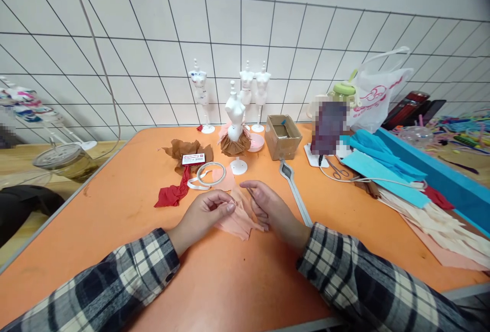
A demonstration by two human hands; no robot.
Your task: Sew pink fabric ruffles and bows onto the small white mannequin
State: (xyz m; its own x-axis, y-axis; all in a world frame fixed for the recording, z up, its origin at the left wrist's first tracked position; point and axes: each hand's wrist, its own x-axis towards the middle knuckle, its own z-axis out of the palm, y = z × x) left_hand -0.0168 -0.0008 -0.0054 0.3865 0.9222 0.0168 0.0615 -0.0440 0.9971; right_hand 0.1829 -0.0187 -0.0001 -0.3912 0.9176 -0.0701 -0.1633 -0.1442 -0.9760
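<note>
My left hand [210, 210] pinches the edge of a thin peach-pink piece of cloth [239, 219] between thumb and fingertips. On the cloth's other side is my right hand [275, 212], its lower fingers curled at the fabric's edge and the index finger reaching toward the left hand. Whether anything small is between those fingertips is too fine to see. Just beyond both hands stands a small white dress form [235, 109] with a gathered brown skirt [235, 145] at its base. A roll of tape [211, 174] lies left of it, beside a flat pink piece [225, 179].
Brown cloth [179, 149], red cloth [172, 194] and a small labelled box [193, 159] lie to the left. At the back are a cardboard box [284, 140] and more dress forms [199, 84]. Scissors [339, 171], a white cable [367, 181] and blue fabric [378, 156] occupy the right.
</note>
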